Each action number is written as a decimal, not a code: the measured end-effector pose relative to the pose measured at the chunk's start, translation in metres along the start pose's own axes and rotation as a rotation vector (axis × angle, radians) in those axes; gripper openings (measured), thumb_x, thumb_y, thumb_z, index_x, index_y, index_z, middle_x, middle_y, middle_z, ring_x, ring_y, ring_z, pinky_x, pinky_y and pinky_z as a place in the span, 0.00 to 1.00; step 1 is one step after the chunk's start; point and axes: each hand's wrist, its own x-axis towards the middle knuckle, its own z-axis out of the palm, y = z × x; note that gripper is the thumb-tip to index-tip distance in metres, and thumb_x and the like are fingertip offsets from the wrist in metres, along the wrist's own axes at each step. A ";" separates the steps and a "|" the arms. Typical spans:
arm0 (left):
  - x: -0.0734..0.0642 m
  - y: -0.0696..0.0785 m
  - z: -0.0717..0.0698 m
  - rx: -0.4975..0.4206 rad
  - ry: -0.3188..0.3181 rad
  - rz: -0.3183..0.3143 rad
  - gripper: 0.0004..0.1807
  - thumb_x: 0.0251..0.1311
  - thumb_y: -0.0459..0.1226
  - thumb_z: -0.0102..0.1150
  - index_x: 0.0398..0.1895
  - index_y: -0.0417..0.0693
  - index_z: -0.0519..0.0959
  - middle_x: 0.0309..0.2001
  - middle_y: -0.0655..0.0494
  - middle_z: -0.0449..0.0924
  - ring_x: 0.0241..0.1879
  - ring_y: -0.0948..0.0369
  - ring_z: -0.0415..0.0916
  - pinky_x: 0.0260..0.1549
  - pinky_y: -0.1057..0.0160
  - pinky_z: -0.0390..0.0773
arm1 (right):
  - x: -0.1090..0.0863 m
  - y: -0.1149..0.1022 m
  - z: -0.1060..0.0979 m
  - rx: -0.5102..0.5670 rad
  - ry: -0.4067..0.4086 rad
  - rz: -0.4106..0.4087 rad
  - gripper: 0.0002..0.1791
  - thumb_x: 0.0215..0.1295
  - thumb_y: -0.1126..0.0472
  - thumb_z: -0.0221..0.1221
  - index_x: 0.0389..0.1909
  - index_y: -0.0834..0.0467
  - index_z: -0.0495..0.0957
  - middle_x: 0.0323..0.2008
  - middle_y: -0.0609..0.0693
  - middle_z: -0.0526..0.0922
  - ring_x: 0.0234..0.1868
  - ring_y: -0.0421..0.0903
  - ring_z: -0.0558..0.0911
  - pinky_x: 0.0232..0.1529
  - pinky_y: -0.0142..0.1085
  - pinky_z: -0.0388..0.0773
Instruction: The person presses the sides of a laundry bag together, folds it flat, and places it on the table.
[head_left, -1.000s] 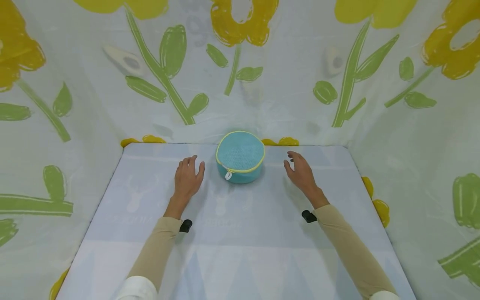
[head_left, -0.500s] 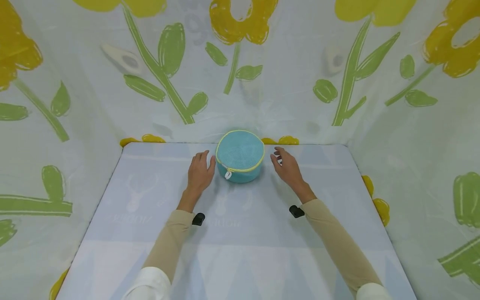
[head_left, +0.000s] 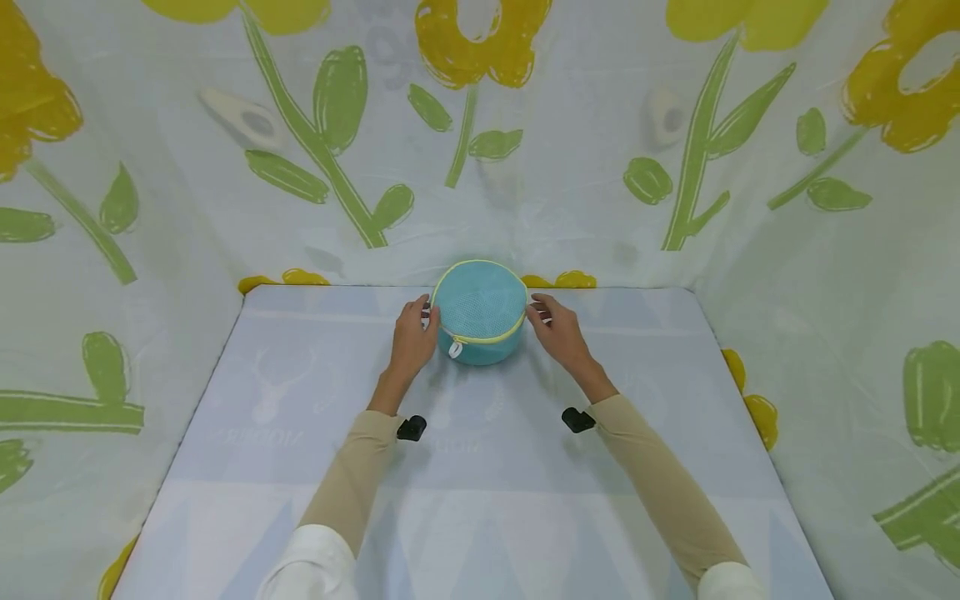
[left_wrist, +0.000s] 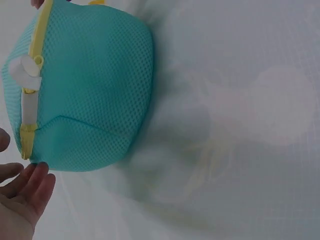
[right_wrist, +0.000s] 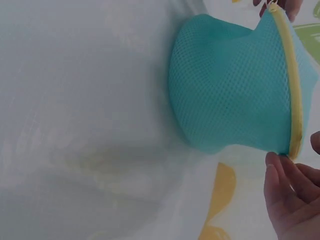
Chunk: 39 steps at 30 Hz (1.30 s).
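Note:
A round teal mesh laundry bag (head_left: 481, 302) with yellow zipper trim sits at the back middle of the table. Its white zipper pull (head_left: 455, 349) hangs at the front left. My left hand (head_left: 414, 342) is at the bag's left side; in the left wrist view the fingertips (left_wrist: 39, 172) meet the bag's edge by the zipper, and the thumb stands apart. On the opposite side, my right hand (head_left: 560, 335) touches the rim with its fingertips (right_wrist: 274, 161), its thumb also apart. Neither hand wraps round the bag.
The table (head_left: 480, 533) has a pale cloth with faint blue shapes. Hanging sheets (head_left: 570, 183) printed with yellow flowers enclose it at the back and both sides; the bag stands close to the back one. A small black device (head_left: 412, 428) is worn at each wrist.
Both hands have moved inward from either side, from apart to touching the laundry bag. The bag has stayed in place.

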 end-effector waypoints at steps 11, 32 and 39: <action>0.004 0.009 0.000 -0.184 0.034 -0.170 0.23 0.73 0.34 0.58 0.66 0.31 0.74 0.56 0.36 0.79 0.55 0.45 0.79 0.52 0.51 0.82 | 0.002 -0.008 0.001 0.114 0.003 0.085 0.23 0.74 0.60 0.62 0.64 0.67 0.75 0.54 0.65 0.83 0.48 0.58 0.86 0.47 0.46 0.86; -0.010 0.017 -0.004 -0.346 -0.048 -0.328 0.19 0.69 0.31 0.62 0.61 0.35 0.78 0.51 0.40 0.78 0.45 0.52 0.80 0.49 0.53 0.85 | -0.004 -0.004 -0.006 0.400 -0.071 0.350 0.24 0.72 0.65 0.63 0.66 0.65 0.72 0.59 0.64 0.77 0.52 0.57 0.83 0.53 0.51 0.83; -0.021 0.022 -0.003 -0.361 -0.053 -0.321 0.18 0.68 0.30 0.63 0.60 0.35 0.79 0.50 0.40 0.79 0.44 0.51 0.80 0.51 0.48 0.84 | -0.014 0.002 -0.014 0.407 -0.106 0.377 0.26 0.72 0.62 0.63 0.67 0.65 0.72 0.59 0.64 0.77 0.49 0.52 0.83 0.52 0.47 0.84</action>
